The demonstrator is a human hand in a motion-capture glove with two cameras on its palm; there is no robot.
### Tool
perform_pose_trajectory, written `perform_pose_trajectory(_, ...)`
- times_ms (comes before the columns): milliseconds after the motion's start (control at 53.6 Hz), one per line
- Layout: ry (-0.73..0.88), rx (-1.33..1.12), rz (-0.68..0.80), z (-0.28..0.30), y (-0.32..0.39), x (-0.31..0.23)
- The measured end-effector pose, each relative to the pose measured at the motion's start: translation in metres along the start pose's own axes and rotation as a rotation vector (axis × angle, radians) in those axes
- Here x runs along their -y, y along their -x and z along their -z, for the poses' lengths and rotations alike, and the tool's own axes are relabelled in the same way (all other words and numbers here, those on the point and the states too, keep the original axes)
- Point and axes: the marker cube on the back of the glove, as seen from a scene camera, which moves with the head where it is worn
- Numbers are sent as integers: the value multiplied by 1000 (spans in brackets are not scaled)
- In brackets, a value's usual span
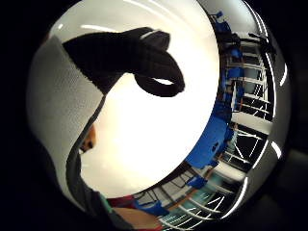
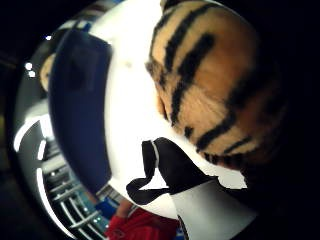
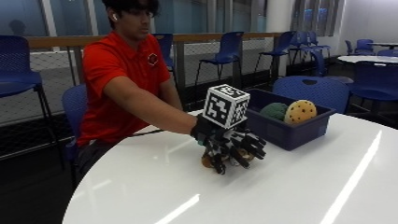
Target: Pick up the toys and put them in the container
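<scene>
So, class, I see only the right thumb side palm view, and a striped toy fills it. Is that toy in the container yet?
Observer: No. In the outside view the striped toy appears to rest on the white table.
Operator: And the hand?
Observer: The gloved right hand is over the toy, with its fingers curled down around it.
Operator: Anything in the container?
Observer: The blue container holds a green toy and a spotted yellow toy.

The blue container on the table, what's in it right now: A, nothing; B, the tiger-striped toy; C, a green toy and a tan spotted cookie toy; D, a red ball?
C: the blue container holds a green toy beside a tan spotted cookie toy; the tiger-striped toy is under the gloved right hand.
</scene>
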Motion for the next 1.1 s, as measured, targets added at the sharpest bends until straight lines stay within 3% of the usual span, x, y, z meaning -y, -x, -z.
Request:
perform_pose_trajectory(336, 11, -45, 96, -8, 11, 7)
perform_pose_trajectory(653, -49, 70, 130, -14, 20, 1)
perform_pose_trajectory(877, -170, 22, 157, -12, 26, -7)
perform_pose_trajectory(1101, -113, 55, 196, 11, 40, -27)
